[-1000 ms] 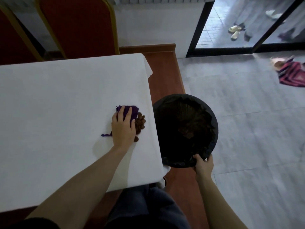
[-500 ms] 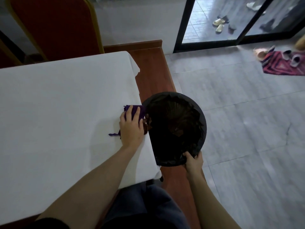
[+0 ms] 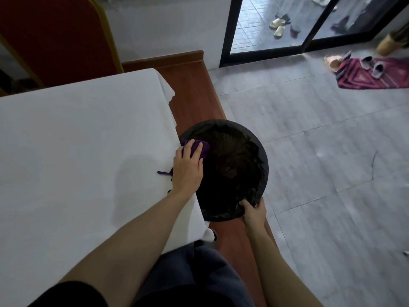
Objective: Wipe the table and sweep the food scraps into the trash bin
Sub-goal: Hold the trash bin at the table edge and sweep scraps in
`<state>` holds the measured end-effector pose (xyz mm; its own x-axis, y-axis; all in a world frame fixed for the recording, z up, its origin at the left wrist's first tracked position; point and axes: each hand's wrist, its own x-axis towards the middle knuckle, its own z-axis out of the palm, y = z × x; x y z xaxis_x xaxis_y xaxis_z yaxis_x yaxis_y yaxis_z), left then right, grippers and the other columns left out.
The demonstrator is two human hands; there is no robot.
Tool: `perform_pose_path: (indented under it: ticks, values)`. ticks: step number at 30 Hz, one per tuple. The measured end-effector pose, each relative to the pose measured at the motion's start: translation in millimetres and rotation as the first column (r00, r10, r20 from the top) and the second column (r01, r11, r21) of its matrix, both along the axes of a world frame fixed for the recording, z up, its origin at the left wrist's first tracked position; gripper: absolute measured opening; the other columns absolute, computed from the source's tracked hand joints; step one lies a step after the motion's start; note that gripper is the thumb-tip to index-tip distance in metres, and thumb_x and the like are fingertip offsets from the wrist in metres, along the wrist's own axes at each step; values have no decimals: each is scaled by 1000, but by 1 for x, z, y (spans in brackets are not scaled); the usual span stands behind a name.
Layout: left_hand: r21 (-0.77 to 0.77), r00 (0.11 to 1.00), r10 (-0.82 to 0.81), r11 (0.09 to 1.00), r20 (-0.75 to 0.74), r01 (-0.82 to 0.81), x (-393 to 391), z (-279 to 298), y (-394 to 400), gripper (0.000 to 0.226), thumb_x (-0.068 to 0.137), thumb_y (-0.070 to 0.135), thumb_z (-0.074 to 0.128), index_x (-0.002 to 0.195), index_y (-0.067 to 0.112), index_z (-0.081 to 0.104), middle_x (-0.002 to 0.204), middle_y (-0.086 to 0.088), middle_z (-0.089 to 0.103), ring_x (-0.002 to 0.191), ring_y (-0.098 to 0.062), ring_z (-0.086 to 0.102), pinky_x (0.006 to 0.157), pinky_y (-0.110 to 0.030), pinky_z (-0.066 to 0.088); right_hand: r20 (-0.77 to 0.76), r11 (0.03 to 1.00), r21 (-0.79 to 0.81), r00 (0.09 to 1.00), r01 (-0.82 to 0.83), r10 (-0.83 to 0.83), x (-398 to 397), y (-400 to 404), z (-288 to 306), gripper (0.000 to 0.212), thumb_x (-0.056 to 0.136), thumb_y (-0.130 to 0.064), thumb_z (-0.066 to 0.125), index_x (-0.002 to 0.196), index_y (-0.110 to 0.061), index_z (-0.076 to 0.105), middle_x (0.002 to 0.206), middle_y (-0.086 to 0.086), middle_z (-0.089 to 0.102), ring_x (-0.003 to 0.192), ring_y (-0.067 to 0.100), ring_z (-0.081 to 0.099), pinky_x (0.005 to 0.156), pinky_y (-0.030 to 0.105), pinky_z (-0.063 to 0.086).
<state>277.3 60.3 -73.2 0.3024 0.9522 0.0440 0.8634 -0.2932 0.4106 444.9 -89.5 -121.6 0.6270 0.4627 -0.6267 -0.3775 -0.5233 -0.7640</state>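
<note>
My left hand [image 3: 188,168] presses a purple cloth [image 3: 200,148] at the right edge of the white-covered table [image 3: 77,140]; the cloth pokes out over the rim of the bin. The round black trash bin [image 3: 254,151], lined with a black bag, sits tight against the table edge, below its level. My right hand [image 3: 253,210] grips the bin's near rim. Brown scraps lie dark inside the bin [image 3: 229,172]. One small brown crumb [image 3: 169,191] remains on the cloth by my left wrist.
A red chair with a gold frame [image 3: 55,41] stands behind the table. A red-brown wooden platform [image 3: 190,91] runs under the bin. Grey tiled floor [image 3: 321,151] spreads to the right, with a striped mat and slippers [image 3: 371,74] near a glass door [image 3: 265,25].
My left hand slid the cloth rightward to the table edge, and the pile of brown scraps went off the table into the bin. My right hand kept hold of the bin's rim against the table.
</note>
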Motion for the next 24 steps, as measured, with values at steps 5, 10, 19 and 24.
perform_pose_path:
  ticks: [5,10,19,24]
  values:
    - [-77,981,7,997,193,8,-4,10,10,44,100,20,49,143,15,49,150,-10,43,132,-31,40,111,-42,39,-28,1000,-10,1000,14,-14,4,-2,2,58,83,0,62,137,-18,48,124,10,62,111,30,61,94,53,53]
    - [-10,950,66,998,304,-67,-47,30,13,44,100,21,46,142,11,51,146,-12,45,128,-31,42,110,-39,37,-35,999,-19,999,31,-32,8,-2,5,61,80,0,63,136,-20,49,123,9,62,111,29,61,93,52,54]
    - [69,927,359,927,111,-367,-164,10,-47,43,99,10,51,141,4,49,150,-19,40,124,-43,41,108,-49,35,-8,999,-40,1000,12,-12,12,1,-5,66,63,-20,67,128,-22,52,126,11,61,115,34,59,90,59,53]
    - [81,893,450,889,26,-450,-153,-4,-84,51,98,29,40,143,6,47,152,-18,38,125,-43,42,106,-52,36,-3,999,-36,1000,0,0,10,2,-4,58,70,-10,66,125,-19,54,122,11,63,112,33,61,91,56,54]
